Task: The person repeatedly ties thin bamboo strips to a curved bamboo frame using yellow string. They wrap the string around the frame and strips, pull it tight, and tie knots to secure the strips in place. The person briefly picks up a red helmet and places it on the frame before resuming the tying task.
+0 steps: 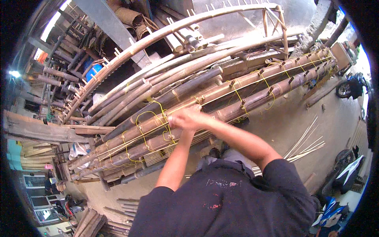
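My left hand and my right hand overlap above a long bamboo frame. Both look closed with fingers bent, but whatever they grip is hidden. Beneath them run two thick bamboo poles, the far pole and the near pole, side by side with a gap between. Loops of yellow cord hang around the poles just left of my hands and recur along their length. Small wooden pegs stand up from the poles. A thin pale strip stretches along the far pole.
Behind the frame lie more loose bamboo poles, under a curved pole with upright pegs. Thin strips are spread on the floor at right, near a motorbike. Cut poles lie at lower left.
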The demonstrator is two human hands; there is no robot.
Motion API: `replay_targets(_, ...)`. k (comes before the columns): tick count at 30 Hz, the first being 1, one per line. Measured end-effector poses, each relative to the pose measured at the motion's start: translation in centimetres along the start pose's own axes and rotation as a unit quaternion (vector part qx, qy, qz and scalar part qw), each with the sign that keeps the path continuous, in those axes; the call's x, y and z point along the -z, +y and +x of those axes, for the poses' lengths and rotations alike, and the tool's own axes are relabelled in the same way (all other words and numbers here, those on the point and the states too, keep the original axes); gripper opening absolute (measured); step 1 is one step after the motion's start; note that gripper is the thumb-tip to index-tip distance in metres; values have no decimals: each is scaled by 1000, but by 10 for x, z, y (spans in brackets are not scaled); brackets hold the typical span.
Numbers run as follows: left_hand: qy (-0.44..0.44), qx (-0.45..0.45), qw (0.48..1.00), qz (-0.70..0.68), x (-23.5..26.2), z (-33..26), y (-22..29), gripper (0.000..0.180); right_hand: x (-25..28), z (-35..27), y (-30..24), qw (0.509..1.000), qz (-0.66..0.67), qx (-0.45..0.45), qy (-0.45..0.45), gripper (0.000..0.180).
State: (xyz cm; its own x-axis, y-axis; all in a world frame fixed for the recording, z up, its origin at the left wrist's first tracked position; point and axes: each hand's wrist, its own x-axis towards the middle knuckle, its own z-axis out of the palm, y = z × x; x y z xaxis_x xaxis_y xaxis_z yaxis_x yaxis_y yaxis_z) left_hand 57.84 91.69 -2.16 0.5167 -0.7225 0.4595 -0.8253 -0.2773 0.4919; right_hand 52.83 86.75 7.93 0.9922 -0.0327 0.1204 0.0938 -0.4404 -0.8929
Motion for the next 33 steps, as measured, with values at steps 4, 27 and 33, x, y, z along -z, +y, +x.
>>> replay_targets(4,-93,72,993,11,4,6,0,22,47,25,97,834,-509,-88,192,50)
replay_targets(27,-131,218,959,121,-30,99,-67,26,-64,-165,89,982,-109,-133,-75,38)
replay_targets(33,-146,192,969,-50,12,101,-81,46,-65,-174,99,966,-184,-183,-9,33)
